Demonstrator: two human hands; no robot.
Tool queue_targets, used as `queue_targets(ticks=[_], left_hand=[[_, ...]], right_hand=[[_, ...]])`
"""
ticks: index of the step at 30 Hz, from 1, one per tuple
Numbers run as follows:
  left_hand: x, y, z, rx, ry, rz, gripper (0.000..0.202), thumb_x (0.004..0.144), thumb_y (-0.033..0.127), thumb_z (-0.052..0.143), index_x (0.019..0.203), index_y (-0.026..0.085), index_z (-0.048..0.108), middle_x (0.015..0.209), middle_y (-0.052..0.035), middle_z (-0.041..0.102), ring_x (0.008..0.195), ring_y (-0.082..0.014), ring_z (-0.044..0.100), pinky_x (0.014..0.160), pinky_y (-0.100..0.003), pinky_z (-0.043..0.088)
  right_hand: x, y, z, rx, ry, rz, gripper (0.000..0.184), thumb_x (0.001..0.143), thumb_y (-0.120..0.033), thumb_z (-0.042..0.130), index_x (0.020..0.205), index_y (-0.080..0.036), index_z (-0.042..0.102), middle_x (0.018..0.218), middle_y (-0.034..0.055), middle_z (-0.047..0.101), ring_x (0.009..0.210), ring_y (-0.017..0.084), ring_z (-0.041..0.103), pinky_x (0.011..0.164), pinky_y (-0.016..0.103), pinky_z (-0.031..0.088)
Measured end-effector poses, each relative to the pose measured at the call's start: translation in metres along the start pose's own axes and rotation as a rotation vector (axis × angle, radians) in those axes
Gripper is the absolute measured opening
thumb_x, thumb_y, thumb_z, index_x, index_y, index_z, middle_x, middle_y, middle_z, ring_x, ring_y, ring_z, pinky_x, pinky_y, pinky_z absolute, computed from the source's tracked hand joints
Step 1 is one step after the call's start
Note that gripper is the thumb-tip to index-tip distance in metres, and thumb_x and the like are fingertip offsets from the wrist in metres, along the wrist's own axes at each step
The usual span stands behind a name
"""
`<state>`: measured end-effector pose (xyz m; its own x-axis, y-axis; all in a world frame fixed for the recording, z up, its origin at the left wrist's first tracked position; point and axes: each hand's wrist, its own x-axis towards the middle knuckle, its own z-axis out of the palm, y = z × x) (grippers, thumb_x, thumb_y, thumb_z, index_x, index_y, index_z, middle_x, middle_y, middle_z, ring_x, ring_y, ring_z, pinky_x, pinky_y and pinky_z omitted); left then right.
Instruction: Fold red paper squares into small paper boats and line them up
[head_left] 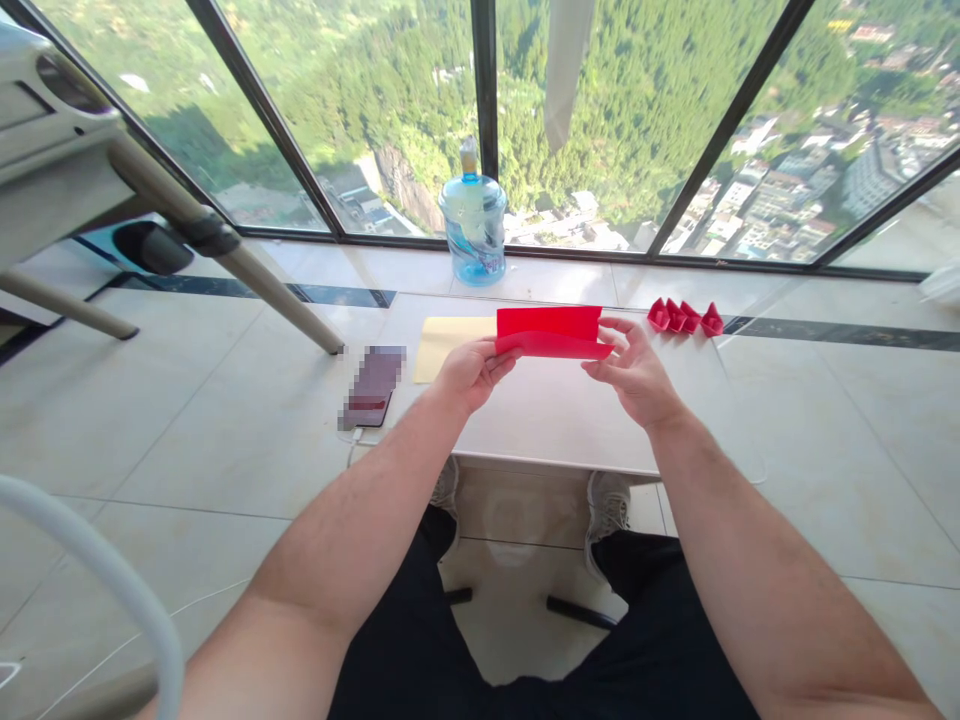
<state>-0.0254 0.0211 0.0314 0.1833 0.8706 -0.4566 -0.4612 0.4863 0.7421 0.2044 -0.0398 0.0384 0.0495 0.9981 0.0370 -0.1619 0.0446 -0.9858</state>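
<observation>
A red sheet of paper, folded in half lengthwise, is held just above the small white table. My left hand pinches its left end. My right hand grips its right end with thumb and fingers closed on the edge. A yellow sheet lies flat on the table behind my left hand. Several small folded red paper boats stand in a row at the table's far right.
A phone with a white cable lies at the table's left edge. A large blue water jug stands on the floor by the window. A grey machine on slanted legs fills the left side. My knees are under the table.
</observation>
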Motion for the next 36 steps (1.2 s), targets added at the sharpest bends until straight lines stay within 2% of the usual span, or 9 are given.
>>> queue_targets(ticks=[3, 5, 7, 9, 12, 16, 19, 25, 36], left_hand=[[0.0, -0.003, 0.001, 0.034, -0.023, -0.006, 0.016, 0.077, 0.005, 0.061, 0.089, 0.012, 0.069, 0.089, -0.007, 0.075, 0.078, -0.0127, 0.072, 0.074, -0.02, 0.059], [-0.002, -0.004, 0.001, 0.115, -0.065, -0.003, 0.016, 0.078, 0.011, 0.064, 0.092, 0.013, 0.069, 0.092, -0.0079, 0.075, 0.082, -0.0148, 0.073, 0.077, -0.023, 0.059], [-0.005, -0.003, 0.002, 0.203, -0.122, -0.005, 0.022, 0.082, 0.028, 0.064, 0.1, 0.015, 0.068, 0.1, -0.0095, 0.075, 0.089, -0.0199, 0.073, 0.079, -0.029, 0.06], [-0.008, -0.001, 0.003, 0.245, -0.17, 0.021, 0.042, 0.086, 0.052, 0.058, 0.11, 0.018, 0.066, 0.113, -0.0115, 0.073, 0.1, -0.0257, 0.072, 0.082, -0.036, 0.059], [-0.011, 0.0, 0.004, 0.234, -0.24, 0.147, 0.066, 0.08, 0.073, 0.055, 0.119, 0.02, 0.062, 0.128, -0.0138, 0.067, 0.118, -0.0291, 0.064, 0.09, -0.039, 0.055], [-0.009, -0.005, 0.006, 0.224, -0.287, 0.27, 0.07, 0.062, 0.058, 0.084, 0.115, 0.018, 0.062, 0.12, -0.0142, 0.07, 0.111, -0.028, 0.066, 0.09, -0.038, 0.052], [-0.005, -0.011, 0.009, 0.198, -0.193, 0.307, 0.063, 0.051, 0.04, 0.093, 0.102, 0.015, 0.066, 0.102, -0.0109, 0.074, 0.094, -0.0238, 0.07, 0.084, -0.036, 0.052], [0.0, -0.016, 0.009, 0.218, 0.006, 0.4, 0.036, 0.056, 0.037, 0.088, 0.076, 0.014, 0.069, 0.073, -0.0035, 0.07, 0.068, -0.0155, 0.065, 0.062, -0.026, 0.048], [0.003, -0.016, 0.007, 0.252, 0.051, 0.412, 0.034, 0.059, 0.04, 0.086, 0.068, 0.014, 0.067, 0.061, -0.0009, 0.062, 0.058, -0.0111, 0.056, 0.054, -0.023, 0.041]], right_hand=[[0.004, 0.009, 0.006, -0.054, 0.083, -0.028, 0.035, 0.064, -0.036, 0.086, 0.093, -0.024, 0.069, 0.099, 0.0021, 0.073, 0.091, 0.019, 0.069, 0.086, 0.035, 0.058], [0.006, 0.012, 0.008, -0.05, 0.144, -0.035, 0.03, 0.066, -0.039, 0.084, 0.086, -0.022, 0.071, 0.087, 0.0015, 0.073, 0.086, 0.018, 0.069, 0.086, 0.037, 0.058], [0.007, 0.014, 0.008, -0.026, 0.188, -0.042, 0.029, 0.066, -0.039, 0.084, 0.085, -0.021, 0.072, 0.083, 0.0011, 0.073, 0.082, 0.018, 0.069, 0.084, 0.038, 0.059], [0.008, 0.015, 0.007, -0.008, 0.224, -0.049, 0.027, 0.066, -0.037, 0.085, 0.083, -0.02, 0.072, 0.082, 0.001, 0.073, 0.079, 0.018, 0.069, 0.082, 0.038, 0.06], [0.008, 0.017, 0.005, 0.004, 0.26, -0.053, 0.024, 0.066, -0.035, 0.084, 0.081, -0.02, 0.072, 0.079, 0.0008, 0.073, 0.078, 0.019, 0.07, 0.079, 0.037, 0.061], [0.007, 0.018, 0.006, -0.009, 0.271, -0.059, 0.024, 0.066, -0.035, 0.084, 0.082, -0.02, 0.072, 0.078, 0.0005, 0.073, 0.078, 0.018, 0.07, 0.078, 0.036, 0.061], [0.007, 0.018, 0.009, -0.012, 0.293, -0.067, 0.026, 0.065, -0.036, 0.084, 0.082, -0.019, 0.072, 0.08, 0.0009, 0.074, 0.077, 0.018, 0.071, 0.075, 0.034, 0.062], [0.006, 0.019, 0.013, -0.026, 0.324, -0.062, 0.026, 0.065, -0.037, 0.084, 0.079, -0.019, 0.071, 0.076, 0.0005, 0.074, 0.073, 0.017, 0.071, 0.068, 0.032, 0.062], [0.007, 0.025, 0.012, -0.046, 0.339, -0.071, 0.027, 0.066, -0.038, 0.084, 0.079, -0.018, 0.071, 0.076, 0.0005, 0.073, 0.071, 0.017, 0.07, 0.069, 0.033, 0.062]])
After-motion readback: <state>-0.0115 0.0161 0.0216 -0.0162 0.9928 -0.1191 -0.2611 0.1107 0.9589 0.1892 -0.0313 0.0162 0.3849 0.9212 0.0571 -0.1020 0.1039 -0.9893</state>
